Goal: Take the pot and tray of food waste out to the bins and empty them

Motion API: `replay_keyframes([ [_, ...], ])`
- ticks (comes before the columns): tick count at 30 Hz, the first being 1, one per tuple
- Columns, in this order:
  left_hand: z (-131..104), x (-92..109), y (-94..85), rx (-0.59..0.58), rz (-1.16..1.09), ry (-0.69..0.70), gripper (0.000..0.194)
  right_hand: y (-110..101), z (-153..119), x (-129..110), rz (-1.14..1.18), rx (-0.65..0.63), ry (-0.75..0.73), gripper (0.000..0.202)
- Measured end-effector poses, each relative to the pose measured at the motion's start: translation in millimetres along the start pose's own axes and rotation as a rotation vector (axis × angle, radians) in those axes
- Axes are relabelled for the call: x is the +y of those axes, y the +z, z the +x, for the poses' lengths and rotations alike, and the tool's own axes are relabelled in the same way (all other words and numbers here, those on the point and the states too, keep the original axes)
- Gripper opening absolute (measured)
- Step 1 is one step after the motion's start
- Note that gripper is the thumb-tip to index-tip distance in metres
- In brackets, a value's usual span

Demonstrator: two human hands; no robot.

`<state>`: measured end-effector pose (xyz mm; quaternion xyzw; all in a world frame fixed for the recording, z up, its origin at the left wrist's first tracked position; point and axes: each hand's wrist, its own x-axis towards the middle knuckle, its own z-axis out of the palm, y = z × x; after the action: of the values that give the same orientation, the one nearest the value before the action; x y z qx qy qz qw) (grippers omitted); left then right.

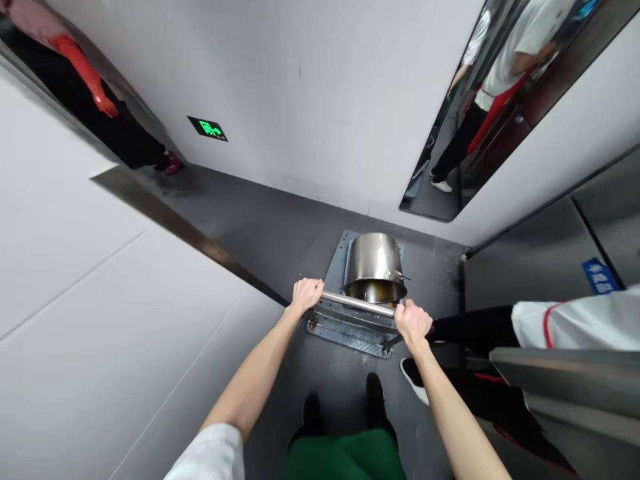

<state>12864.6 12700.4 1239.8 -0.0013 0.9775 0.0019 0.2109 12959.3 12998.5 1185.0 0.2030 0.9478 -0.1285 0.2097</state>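
Observation:
My left hand (307, 294) is wrapped round the left end of a metal push handle (356, 303). At the right end of the same bar, my right hand (413, 321) is closed on it. The bar belongs to a low grey platform cart (336, 261), which stands on the floor in front of my feet. On the cart's deck sits a large stainless steel pot (376, 257), its open side facing me. Something yellowish shows inside the pot, but I cannot make out what.
A person in a white sleeve (585, 319) stands close on the right, by a steel counter (565, 367). Another person in dark trousers (65, 93) is at the upper left, past a wall corner (113, 175). Ahead are a white wall with a green exit sign (207, 129) and a mirror-like panel (450, 193).

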Motion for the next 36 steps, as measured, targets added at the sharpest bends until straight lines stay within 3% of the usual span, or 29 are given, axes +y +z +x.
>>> replay_keyframes([
  [3,-3,25,18.0,-0.019,-0.009,-0.029,0.061,6,40,29,0.020,0.084,-0.015,0.039],
  [6,-32,54,38.3,-0.086,-0.031,-0.036,0.059,15,57,69,0.074,0.159,-0.118,0.029],
  [9,-52,86,51.9,-0.132,-0.053,-0.012,0.057,20,79,95,0.248,0.313,-0.059,0.023],
  [12,-52,105,57.8,-0.124,-0.090,-0.042,0.058,20,118,95,0.485,0.447,0.023,0.020],
  [16,-30,104,59.0,-0.074,-0.174,-0.115,0.058,15,181,62,0.660,0.518,-0.094,0.020],
  [19,-2,89,50.7,-0.026,-0.215,-0.199,0.058,3,231,18,0.674,0.501,-0.183,0.022],
  [21,24,75,39.1,0.002,-0.225,-0.261,0.058,-9,266,-25,0.666,0.466,-0.237,0.022],
  [24,74,43,18.3,0.094,-0.228,-0.356,0.058,-28,320,-108,0.660,0.425,-0.336,0.022],
  [27,127,4,7.4,0.317,-0.222,-0.432,0.057,-35,376,-200,0.686,0.445,-0.488,0.026],
  [30,174,-30,17.3,0.590,-0.201,-0.447,0.057,-26,432,-278,0.714,0.509,-0.631,0.030],
  [32,196,-48,29.6,0.704,-0.203,-0.464,0.057,-19,460,-320,0.694,0.507,-0.739,0.029],
  [34,207,-67,38.1,0.754,-0.235,-0.487,0.056,-18,473,-357,0.646,0.482,-0.835,0.028],
  [36,203,-92,37.9,0.789,-0.283,-0.523,0.055,-26,463,-392,0.596,0.471,-0.899,0.027],
])
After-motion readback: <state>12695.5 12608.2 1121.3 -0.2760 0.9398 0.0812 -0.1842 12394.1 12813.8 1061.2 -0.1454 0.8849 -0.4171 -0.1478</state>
